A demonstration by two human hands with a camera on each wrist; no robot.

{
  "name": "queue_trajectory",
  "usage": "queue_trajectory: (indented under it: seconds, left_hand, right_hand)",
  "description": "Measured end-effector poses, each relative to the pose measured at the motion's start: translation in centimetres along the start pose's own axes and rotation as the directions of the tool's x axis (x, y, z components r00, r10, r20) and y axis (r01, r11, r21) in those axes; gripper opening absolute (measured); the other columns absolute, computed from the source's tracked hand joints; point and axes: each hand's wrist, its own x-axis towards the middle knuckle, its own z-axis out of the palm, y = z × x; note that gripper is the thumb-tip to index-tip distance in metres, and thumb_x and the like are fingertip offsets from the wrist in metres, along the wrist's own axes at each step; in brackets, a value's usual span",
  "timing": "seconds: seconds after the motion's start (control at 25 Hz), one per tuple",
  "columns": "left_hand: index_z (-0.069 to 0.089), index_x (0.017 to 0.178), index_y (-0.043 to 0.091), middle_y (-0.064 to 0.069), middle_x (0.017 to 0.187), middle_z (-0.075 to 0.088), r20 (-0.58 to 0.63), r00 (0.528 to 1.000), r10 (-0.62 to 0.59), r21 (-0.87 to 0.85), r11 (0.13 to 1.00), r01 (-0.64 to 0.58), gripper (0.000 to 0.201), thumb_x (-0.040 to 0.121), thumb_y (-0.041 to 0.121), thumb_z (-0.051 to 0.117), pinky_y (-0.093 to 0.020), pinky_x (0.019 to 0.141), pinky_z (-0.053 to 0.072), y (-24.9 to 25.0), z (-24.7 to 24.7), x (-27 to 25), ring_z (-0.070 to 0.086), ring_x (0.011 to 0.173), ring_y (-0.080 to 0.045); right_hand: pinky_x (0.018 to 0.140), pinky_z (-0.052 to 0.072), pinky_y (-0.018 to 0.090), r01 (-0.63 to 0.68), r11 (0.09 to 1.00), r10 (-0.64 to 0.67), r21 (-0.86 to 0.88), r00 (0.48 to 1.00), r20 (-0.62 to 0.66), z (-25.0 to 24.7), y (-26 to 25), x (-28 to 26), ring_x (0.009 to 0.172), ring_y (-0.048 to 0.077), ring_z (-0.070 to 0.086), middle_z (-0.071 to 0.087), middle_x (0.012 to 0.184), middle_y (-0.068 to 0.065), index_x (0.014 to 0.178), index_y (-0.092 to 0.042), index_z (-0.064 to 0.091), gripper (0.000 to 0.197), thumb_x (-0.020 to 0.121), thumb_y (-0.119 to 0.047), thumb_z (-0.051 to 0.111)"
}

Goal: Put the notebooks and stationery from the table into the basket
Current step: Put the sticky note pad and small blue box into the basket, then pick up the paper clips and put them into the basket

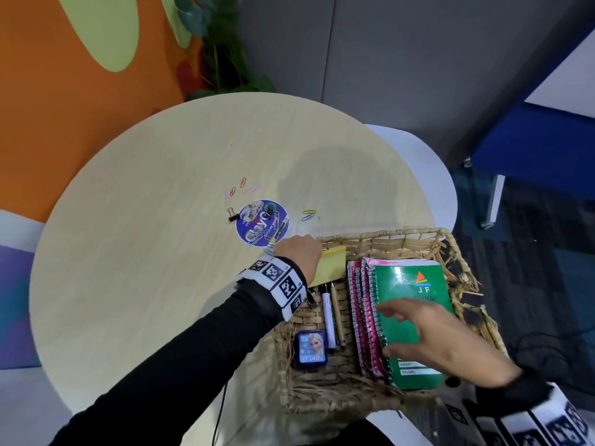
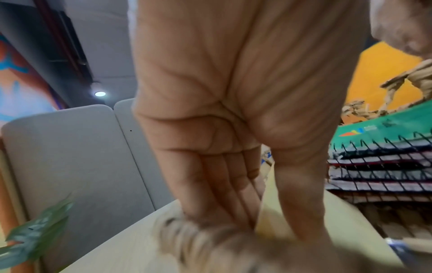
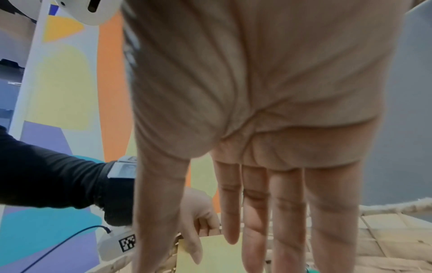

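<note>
A wicker basket (image 1: pixel 380 236) stands at the table's right front. In it lie a green spiral notebook (image 1: pixel 415 304) on top of pink spiral notebooks (image 1: pixel 360 310), some pens (image 1: pixel 328 313) and a blue tin (image 1: pixel 310 349). At the basket's far left corner my left hand (image 1: pixel 299 252) pinches a yellow notepad (image 1: pixel 333 263) by the rim, thumb on the pad (image 2: pixel 275 221). My right hand (image 1: pixel 405 329) hovers over the green notebook with straight, spread fingers (image 3: pixel 257 230), holding nothing. On the table lie coloured paper clips (image 1: pixel 240 188), more clips (image 1: pixel 308 215) and a black binder clip (image 1: pixel 233 216).
A round purple disc (image 1: pixel 261 225) with clips and a small pen on it lies just beyond the left hand. The pale round table (image 1: pixel 145 252) has a plant and an orange wall behind it. A blue bench (image 1: pixel 531 146) stands far right.
</note>
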Motion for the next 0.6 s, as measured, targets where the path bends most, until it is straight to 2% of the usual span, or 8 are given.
queue_trajectory:
  seconds: [0.12,0.2,0.28,0.36,0.44,0.52,0.6]
  left_hand:
    - [0.061,0.108,0.005,-0.013,0.112,0.063,-0.061,0.998,-0.030,-0.135,0.991,0.021,0.021,0.088,0.003,0.056,-0.037,0.074,0.048,-0.8,0.0,0.0,0.063,0.103,-0.032]
    - [0.064,0.101,0.008,-0.009,0.103,0.067,-0.168,0.981,-0.097,-0.362,0.932,0.030,0.017,0.089,0.018,0.056,-0.035,0.073,0.050,-2.7,-0.1,0.0,0.065,0.097,-0.028]
    - [0.067,0.096,0.012,-0.006,0.097,0.071,-0.254,0.938,-0.235,-0.570,0.820,0.051,0.019,0.087,0.024,0.056,-0.035,0.078,0.053,-6.1,0.2,0.2,0.065,0.092,-0.025]
    - [0.067,0.096,0.013,-0.008,0.097,0.072,-0.298,0.872,-0.389,-0.660,0.743,0.106,0.017,0.084,0.018,0.057,-0.035,0.082,0.053,-10.0,1.3,1.1,0.065,0.092,-0.028]
    - [0.066,0.104,0.011,-0.015,0.106,0.067,-0.266,0.842,-0.470,-0.664,0.722,0.194,0.023,0.084,0.011,0.056,-0.036,0.084,0.051,-13.6,3.0,2.6,0.063,0.098,-0.032]
    - [0.061,0.115,0.010,-0.017,0.115,0.058,-0.190,0.853,-0.486,-0.641,0.719,0.267,0.030,0.086,0.008,0.055,-0.038,0.087,0.049,-15.9,4.8,4.5,0.060,0.103,-0.035]
    - [0.058,0.122,0.012,-0.017,0.122,0.051,-0.139,0.873,-0.468,-0.617,0.731,0.293,0.035,0.088,0.007,0.052,-0.040,0.091,0.050,-17.0,5.9,6.2,0.058,0.107,-0.036]
  right_hand:
    - [0.089,0.045,0.018,-0.011,1.000,0.011,-0.008,1.000,0.001,0.2,0.6,1.1,0.103,-0.001,0.054,0.059,0.120,-0.017,0.128,-0.035,0.048,0.058,0.075,-0.047,0.069]
    - [0.084,0.044,0.016,-0.007,1.000,0.007,-0.014,1.000,0.003,-0.4,0.4,2.0,0.100,-0.002,0.055,0.058,0.114,-0.020,0.127,-0.034,0.049,0.054,0.078,-0.047,0.066]
    - [0.083,0.045,0.016,0.011,1.000,-0.011,-0.006,1.000,-0.020,-2.1,-0.6,3.5,0.097,-0.004,0.056,0.059,0.110,-0.022,0.125,-0.033,0.051,0.050,0.079,-0.045,0.065]
    - [0.085,0.052,0.022,0.081,0.997,-0.081,-0.009,0.994,-0.075,-4.4,-2.2,5.7,0.094,-0.003,0.059,0.063,0.107,-0.018,0.121,-0.029,0.056,0.043,0.081,-0.039,0.065]
    - [0.086,0.054,0.028,0.146,0.989,-0.148,-0.024,0.979,-0.138,-6.8,-4.5,9.2,0.090,0.005,0.064,0.067,0.104,-0.010,0.117,-0.023,0.060,0.035,0.083,-0.031,0.065]
    - [0.082,0.054,0.034,0.209,0.974,-0.221,-0.085,0.961,-0.166,-8.5,-7.0,14.1,0.086,0.015,0.066,0.070,0.101,-0.001,0.111,-0.016,0.063,0.028,0.085,-0.025,0.065]
    - [0.082,0.051,0.035,0.248,0.946,-0.268,-0.208,0.960,-0.075,-8.9,-9.0,19.8,0.089,0.023,0.066,0.070,0.104,0.006,0.110,-0.013,0.063,0.027,0.085,-0.022,0.063]
